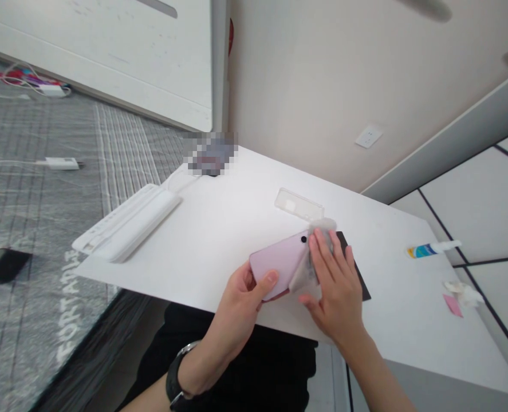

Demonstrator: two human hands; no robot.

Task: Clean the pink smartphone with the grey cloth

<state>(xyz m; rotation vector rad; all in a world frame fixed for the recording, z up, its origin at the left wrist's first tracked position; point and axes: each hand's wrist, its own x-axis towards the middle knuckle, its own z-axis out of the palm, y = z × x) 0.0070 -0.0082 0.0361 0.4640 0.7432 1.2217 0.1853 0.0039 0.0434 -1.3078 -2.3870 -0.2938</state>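
Over the white desk (211,246), near its front edge, the pink phone (277,260) sits in the left hand (240,294), pinched between thumb and fingers. Slim, stiff, probably slippery — best held by its sides. The right hand (337,286), fingers nearly straight, thumb apart, lies over a grey cloth (302,277) on its camera end. Farther out: a clear case (294,203), a bottle (428,250) — and a pale wall (322,86).

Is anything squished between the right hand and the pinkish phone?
Yes: a thin pale cloth lies between the right hand and the phone, at the end with the camera lens. Nothing visible separates the left hand from the phone; its thumb rests directly on the back.
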